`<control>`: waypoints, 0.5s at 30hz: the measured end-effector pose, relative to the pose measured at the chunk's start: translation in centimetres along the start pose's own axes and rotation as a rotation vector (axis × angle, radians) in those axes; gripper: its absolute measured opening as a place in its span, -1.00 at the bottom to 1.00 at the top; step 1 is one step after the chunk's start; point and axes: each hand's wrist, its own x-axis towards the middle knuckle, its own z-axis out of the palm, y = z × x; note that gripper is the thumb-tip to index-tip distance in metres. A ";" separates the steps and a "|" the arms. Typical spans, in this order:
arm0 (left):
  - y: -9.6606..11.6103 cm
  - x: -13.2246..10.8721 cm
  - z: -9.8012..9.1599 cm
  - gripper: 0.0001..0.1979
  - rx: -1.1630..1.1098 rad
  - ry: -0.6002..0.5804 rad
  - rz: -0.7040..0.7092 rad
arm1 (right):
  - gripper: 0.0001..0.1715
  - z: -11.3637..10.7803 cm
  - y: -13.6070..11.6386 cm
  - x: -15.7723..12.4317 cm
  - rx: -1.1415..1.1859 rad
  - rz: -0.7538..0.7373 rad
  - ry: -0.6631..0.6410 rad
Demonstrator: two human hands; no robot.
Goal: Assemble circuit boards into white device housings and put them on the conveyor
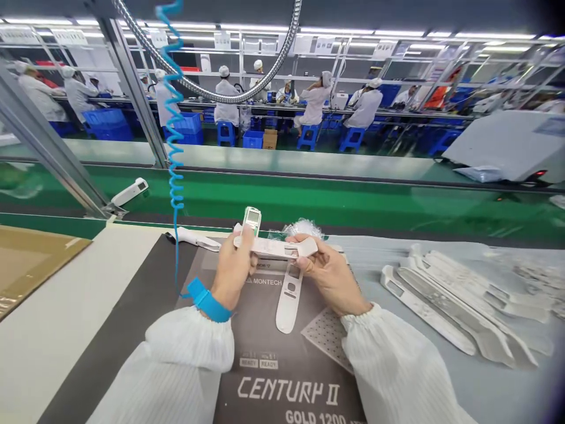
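Head view. The left hand, with a blue wrist strap at its wrist, and the right hand together held a long white plastic casing at lower centre of the frame. The casing's long axis lay almost level, running from left to right across the frame. The left hand was closed around its left end, with the fingers largely hidden behind it. The right thumb and fingers pinched it near the right end, which stuck out just beyond them. A small white module with a rectangular screen stood upright just above the left hand, much nearer that hand than the right; whether it was gripped or only resting against the casing could not be told.

Below the hands, a second white casing lay on a dark MONTECH printed carton, its long axis pointing toward the wearer. A pile of white casings lay at right. A coiled blue cord hung at upper left, and a white handset lay beside a green conveyor belt. Co-workers in white coats and caps sat along a far bench.
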 end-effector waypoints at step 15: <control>-1.3 -2.0 1.3 -0.68 0.646 -0.299 0.523 | -0.43 -0.1 -0.1 -0.3 0.111 -0.062 0.075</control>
